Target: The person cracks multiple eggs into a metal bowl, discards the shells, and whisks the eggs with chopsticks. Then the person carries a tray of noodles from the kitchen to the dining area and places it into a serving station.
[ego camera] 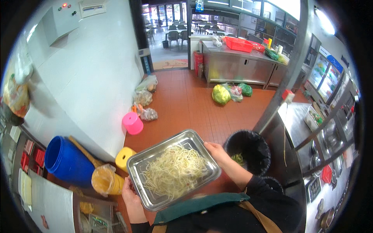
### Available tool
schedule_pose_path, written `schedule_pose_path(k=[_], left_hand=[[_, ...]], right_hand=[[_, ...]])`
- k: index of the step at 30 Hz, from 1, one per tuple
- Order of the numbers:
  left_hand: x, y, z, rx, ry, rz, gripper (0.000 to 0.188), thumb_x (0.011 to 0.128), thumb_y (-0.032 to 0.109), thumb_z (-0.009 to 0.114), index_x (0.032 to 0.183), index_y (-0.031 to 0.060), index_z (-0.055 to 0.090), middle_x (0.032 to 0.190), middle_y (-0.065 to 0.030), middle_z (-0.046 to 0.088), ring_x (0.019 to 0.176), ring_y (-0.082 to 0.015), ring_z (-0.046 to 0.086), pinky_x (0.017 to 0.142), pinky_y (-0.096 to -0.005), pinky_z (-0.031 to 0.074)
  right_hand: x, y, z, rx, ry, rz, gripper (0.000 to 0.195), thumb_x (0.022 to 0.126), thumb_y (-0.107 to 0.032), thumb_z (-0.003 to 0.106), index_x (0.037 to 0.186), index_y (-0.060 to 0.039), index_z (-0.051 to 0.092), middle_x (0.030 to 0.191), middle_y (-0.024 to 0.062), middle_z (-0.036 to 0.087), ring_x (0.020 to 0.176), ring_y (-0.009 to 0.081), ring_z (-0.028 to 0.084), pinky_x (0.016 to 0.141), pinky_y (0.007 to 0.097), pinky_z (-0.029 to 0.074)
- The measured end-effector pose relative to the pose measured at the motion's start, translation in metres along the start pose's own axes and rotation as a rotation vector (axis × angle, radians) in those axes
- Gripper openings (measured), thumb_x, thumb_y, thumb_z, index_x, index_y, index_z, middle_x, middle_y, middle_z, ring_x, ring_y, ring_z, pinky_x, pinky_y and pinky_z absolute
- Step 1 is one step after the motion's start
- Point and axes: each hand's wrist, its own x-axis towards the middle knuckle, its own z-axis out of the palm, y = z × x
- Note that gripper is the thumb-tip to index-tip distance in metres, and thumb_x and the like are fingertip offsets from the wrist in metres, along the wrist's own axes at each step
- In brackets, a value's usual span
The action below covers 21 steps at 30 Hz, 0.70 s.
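A rectangular stainless steel tray (136, 169) is held level in front of my body, tilted a little in the view. On it lies a loose heap of pale bean sprouts (176, 169), piled mostly toward the middle and right side. My left hand (131, 194) grips the tray's left edge, its fingers partly hidden under the rim. At the upper right edge, my right hand (217, 153) holds the rim, with the fingers underneath out of sight.
Below my right forearm stands a bin with a black liner (247, 151). Left are a blue barrel (68, 160), a yellow bucket (106, 180), a yellow stool (124, 158) and a pink stool (133, 123). Bagged produce (221, 94) lies before the steel counter (233, 65). A metal post (281, 75) rises at right.
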Motion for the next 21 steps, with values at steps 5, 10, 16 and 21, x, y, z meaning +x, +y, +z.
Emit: schedule_pose_path(k=[5, 10, 16, 21], left_hand=[[0.143, 0.005, 0.099, -0.025, -0.027, -0.048, 0.018, 0.094, 0.020, 0.058, 0.096, 0.0035, 0.066, 0.091, -0.0049, 0.068, 0.081, -0.0161, 0.064, 0.074, -0.0309, 0.054], [0.270, -0.002, 0.212, 0.030, -0.213, -0.153, 0.017, 0.093, 0.017, 0.057, 0.096, 0.0029, 0.066, 0.091, -0.0053, 0.067, 0.083, -0.0167, 0.063, 0.075, -0.0318, 0.053], [0.382, -0.022, 0.355, 0.081, -0.233, -0.259, 0.019, 0.092, 0.018, 0.057, 0.101, 0.0028, 0.065, 0.092, -0.0068, 0.066, 0.085, -0.0186, 0.064, 0.072, -0.0351, 0.055], [0.510, -0.022, 0.411, -0.050, -0.210, -0.192, 0.020, 0.094, 0.018, 0.058, 0.103, 0.0022, 0.065, 0.098, -0.0092, 0.068, 0.088, -0.0203, 0.065, 0.076, -0.0356, 0.056]], right_hand=[[0.111, -0.043, -0.013, 0.082, 0.154, -0.002, 0.035, 0.098, -0.026, 0.055, 0.112, 0.0053, 0.063, 0.098, 0.0108, 0.068, 0.083, 0.0159, 0.064, 0.070, 0.0284, 0.052], [0.206, -0.076, -0.041, 0.141, 0.302, -0.044, 0.036, 0.098, -0.026, 0.054, 0.110, 0.0061, 0.064, 0.094, 0.0099, 0.068, 0.080, 0.0153, 0.064, 0.069, 0.0284, 0.052], [0.348, -0.121, -0.094, 0.115, 0.409, -0.101, 0.036, 0.097, -0.027, 0.056, 0.111, 0.0061, 0.064, 0.093, 0.0092, 0.068, 0.077, 0.0143, 0.064, 0.067, 0.0280, 0.052], [0.500, -0.178, -0.088, 0.032, 0.305, -0.093, 0.039, 0.096, -0.030, 0.057, 0.111, 0.0046, 0.065, 0.090, 0.0068, 0.067, 0.076, 0.0128, 0.062, 0.067, 0.0271, 0.051]])
